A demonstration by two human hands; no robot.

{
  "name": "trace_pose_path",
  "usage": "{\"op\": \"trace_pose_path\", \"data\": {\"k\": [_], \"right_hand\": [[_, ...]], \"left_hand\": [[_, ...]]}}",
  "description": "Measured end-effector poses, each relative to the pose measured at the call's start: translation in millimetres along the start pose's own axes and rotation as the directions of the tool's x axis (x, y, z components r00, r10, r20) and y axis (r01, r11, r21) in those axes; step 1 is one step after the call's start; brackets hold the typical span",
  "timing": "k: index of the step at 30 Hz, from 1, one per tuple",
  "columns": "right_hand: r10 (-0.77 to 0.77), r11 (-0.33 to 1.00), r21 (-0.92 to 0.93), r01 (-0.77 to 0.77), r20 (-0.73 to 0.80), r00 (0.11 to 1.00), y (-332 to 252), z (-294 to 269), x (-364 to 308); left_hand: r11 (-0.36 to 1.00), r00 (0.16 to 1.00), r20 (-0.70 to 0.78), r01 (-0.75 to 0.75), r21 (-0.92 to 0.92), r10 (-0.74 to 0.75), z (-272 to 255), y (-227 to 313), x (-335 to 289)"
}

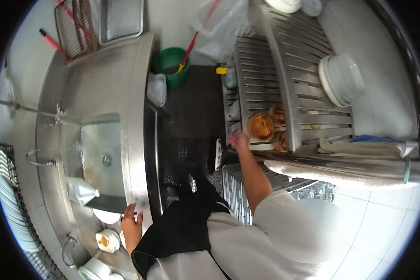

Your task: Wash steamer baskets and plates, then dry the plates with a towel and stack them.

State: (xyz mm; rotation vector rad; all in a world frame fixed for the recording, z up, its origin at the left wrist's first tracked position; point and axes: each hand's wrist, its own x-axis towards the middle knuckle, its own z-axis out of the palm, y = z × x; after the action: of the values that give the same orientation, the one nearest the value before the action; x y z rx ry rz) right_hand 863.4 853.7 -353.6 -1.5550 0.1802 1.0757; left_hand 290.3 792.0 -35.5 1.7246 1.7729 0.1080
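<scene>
My right hand (239, 141) reaches to the lower slatted metal shelf (253, 70) on the right. Its fingers are closed around something small, clear and pinkish; its kind cannot be made out. Right beside it stand round clear containers with orange-brown contents (261, 127), several together. My left hand (132, 222) rests near the front edge of the steel sink counter (137, 177), fingers apart and holding nothing. Close to it lie a white plate (106, 215) and a stack of small white dishes (108, 241) with orange food remains.
The steel sink basin (100, 149) holds a white container (81, 192). A green bucket (175, 70) with a red-handled tool stands on the dark floor. White bowls (343, 79) are stacked on the upper shelf (308, 60); towels (359, 147) hang at its near end. A glass rack (312, 191) sits below.
</scene>
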Motion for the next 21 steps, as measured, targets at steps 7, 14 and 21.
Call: {"op": "trace_pose_path", "data": {"k": [7,14,21], "right_hand": [[-0.354,0.697,-0.384,0.606,0.550,0.756,-51.4,77.4,-249.5],[-0.988,-0.018,-0.640,0.768,-0.107,-0.112,-206.5,-12.4,-443.2],[-0.979,0.181,-0.726,0.663,-0.070,0.190,-240.0,-81.8,-429.5]], "left_hand": [[0.978,0.980,-0.031,-0.200,-0.061,0.199,5.7,59.2,23.3],[0.824,0.825,-0.023,-0.565,-0.044,0.565,4.3,95.5,30.1],[0.531,0.583,0.057,-0.691,-0.491,0.811,4.8,200.8,30.9]]}}
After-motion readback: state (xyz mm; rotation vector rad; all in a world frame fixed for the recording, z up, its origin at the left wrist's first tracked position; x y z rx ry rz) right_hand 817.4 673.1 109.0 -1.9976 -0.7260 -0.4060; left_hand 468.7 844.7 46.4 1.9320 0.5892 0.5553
